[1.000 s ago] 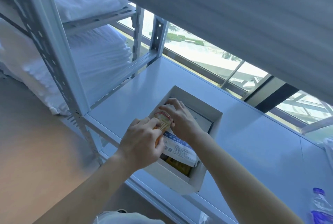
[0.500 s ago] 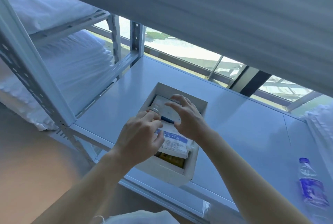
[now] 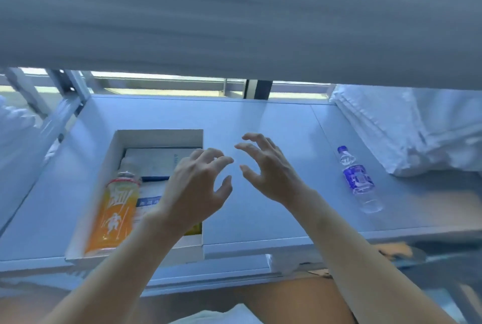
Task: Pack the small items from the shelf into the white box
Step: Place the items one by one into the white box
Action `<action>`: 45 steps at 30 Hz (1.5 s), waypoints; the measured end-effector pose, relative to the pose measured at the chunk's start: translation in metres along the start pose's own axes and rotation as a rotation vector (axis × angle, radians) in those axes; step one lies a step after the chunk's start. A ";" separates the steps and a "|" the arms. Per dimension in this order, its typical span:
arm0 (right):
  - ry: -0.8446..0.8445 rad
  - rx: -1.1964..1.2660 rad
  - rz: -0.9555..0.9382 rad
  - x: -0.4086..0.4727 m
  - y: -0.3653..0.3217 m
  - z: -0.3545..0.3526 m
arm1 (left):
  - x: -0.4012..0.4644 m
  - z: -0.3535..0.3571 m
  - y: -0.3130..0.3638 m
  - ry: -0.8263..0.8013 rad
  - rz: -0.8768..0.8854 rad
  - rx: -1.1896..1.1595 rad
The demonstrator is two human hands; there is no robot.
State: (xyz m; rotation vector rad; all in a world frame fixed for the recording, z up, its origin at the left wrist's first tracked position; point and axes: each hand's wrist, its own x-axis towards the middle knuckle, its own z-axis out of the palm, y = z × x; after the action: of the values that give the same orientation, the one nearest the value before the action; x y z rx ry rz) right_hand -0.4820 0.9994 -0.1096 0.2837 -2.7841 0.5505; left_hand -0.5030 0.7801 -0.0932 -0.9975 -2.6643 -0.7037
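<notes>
Both hands have lifted out of the white box [image 3: 159, 136] since a second ago, leaving the orange bottle [image 3: 114, 214] lying along its left side beside flat packets [image 3: 156, 162]. Left hand [image 3: 198, 188] hovers over the box's right edge, fingers spread, holding nothing; right hand [image 3: 266, 167] hangs spread over bare shelf [image 3: 273, 120]. Well to the right lies a water bottle [image 3: 358, 180], near folded white linen [image 3: 417, 128].

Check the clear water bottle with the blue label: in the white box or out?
Out. The water bottle lies on its side on the shelf, right of the white box; neither hand touches it.
</notes>
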 end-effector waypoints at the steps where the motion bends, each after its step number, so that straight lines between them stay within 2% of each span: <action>1: 0.011 -0.004 0.030 -0.010 0.009 -0.005 | 0.005 0.007 0.008 -0.019 0.018 -0.006; 8: 0.071 -0.039 0.228 -0.075 0.072 -0.041 | 0.032 0.059 0.064 -0.114 0.132 -0.059; 20: 0.151 -0.078 0.615 -0.170 0.172 -0.073 | 0.060 0.143 0.140 -0.246 0.226 -0.152; 28: 0.056 -0.069 0.818 -0.199 0.219 -0.064 | 0.070 0.183 0.156 -0.299 0.219 -0.191; 37: 0.128 0.057 0.795 -0.190 0.240 -0.049 | 0.069 0.197 0.152 -0.329 0.167 -0.185; 45: 0.023 0.127 0.693 -0.177 0.233 -0.041 | 0.068 0.197 0.152 -0.312 0.164 -0.167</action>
State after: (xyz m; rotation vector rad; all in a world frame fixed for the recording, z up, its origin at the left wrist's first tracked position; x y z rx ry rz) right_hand -0.3632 1.2513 -0.2083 -0.6865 -2.7788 0.8677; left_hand -0.4589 1.0169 -0.1846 -1.4603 -2.7694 -0.8028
